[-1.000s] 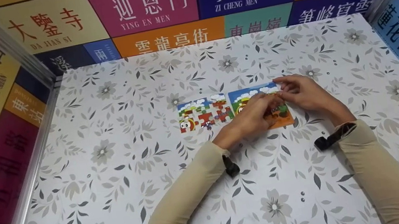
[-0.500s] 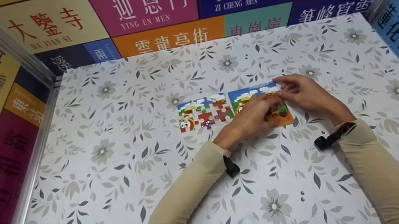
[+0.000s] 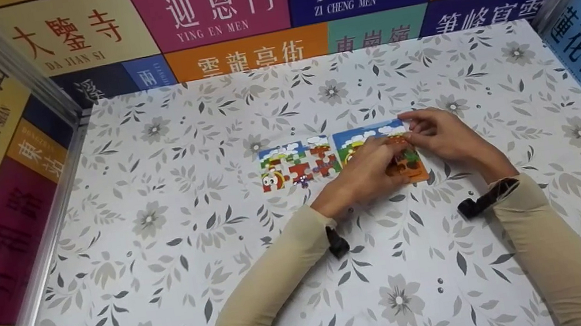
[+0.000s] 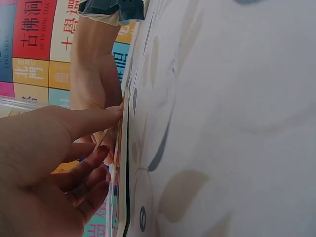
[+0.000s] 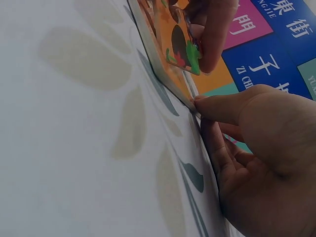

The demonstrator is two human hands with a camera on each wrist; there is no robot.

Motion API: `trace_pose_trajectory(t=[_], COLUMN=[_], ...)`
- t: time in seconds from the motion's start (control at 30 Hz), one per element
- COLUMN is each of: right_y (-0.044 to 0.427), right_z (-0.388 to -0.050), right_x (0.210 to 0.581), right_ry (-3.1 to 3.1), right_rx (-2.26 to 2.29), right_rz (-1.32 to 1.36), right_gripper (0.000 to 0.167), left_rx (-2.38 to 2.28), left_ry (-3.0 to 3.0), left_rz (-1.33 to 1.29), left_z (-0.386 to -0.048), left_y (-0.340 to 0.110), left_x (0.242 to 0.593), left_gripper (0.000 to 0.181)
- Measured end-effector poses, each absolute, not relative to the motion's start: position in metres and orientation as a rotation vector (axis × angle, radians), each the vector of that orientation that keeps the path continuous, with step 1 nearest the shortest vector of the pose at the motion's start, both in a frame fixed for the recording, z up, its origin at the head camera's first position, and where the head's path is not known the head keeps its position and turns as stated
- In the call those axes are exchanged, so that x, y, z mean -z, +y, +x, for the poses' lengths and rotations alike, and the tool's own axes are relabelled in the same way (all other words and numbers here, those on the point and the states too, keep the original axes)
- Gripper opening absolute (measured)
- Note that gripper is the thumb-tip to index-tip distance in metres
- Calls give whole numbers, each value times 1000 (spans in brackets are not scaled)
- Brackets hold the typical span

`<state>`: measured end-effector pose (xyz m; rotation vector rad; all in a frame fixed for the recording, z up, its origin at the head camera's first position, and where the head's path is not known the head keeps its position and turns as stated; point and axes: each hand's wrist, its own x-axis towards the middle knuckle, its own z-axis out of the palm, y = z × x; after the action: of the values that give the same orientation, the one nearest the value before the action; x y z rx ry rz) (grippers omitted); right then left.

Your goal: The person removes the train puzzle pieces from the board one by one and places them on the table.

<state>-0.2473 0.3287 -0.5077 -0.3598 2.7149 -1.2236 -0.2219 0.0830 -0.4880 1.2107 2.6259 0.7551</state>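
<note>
A colourful picture puzzle board (image 3: pixel 347 136) lies flat on the table, its lower part orange. Above it my left hand (image 3: pixel 364 169) pinches a puzzle piece (image 5: pixel 180 47), orange with a green patch, which stands tilted over the board in the right wrist view. Seen from the left wrist, the piece shows as a thin edge between my left fingers (image 4: pixel 101 154). At the board's right edge my right hand (image 3: pixel 446 135) grips the border, its thumb (image 5: pixel 217 106) on the corner. My left hand covers the middle of the board.
Left of the board lie several joined and loose puzzle pieces (image 3: pixel 298 173), with sky, red parts and a round white face. A white floral cloth (image 3: pixel 171 292) covers the table. Panels with large lettering (image 3: pixel 219 5) stand along the back and both sides.
</note>
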Motion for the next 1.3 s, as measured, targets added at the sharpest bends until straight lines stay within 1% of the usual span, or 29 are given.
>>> trace_pose_trajectory(t=[0.3, 0.47, 0.63, 0.9, 1.1, 1.3], right_y=[328, 328, 328, 328, 329, 328], right_z=[-247, -247, -247, -247, -247, -247], right_x=[508, 508, 507, 507, 509, 508], right_ry=[2753, 2746, 2735, 2730, 2727, 2715], right_rx=[1175, 1182, 1200, 1194, 1209, 1214], right_rz=[-335, -339, -346, -313, -329, -285], right_gripper=[49, 48, 49, 51, 54, 52], left_rx=[-878, -969, -1025, -1116, -1122, -1107], left_ry=[2673, 2667, 2657, 2614, 2656, 2683], left_rz=[1190, 1219, 1259, 1123, 1091, 1053], left_z=[-226, -230, -235, -235, -233, -227], left_y=[73, 63, 52, 31, 16, -2], left_x=[483, 480, 479, 475, 472, 470], left_gripper=[66, 68, 66, 63, 63, 62])
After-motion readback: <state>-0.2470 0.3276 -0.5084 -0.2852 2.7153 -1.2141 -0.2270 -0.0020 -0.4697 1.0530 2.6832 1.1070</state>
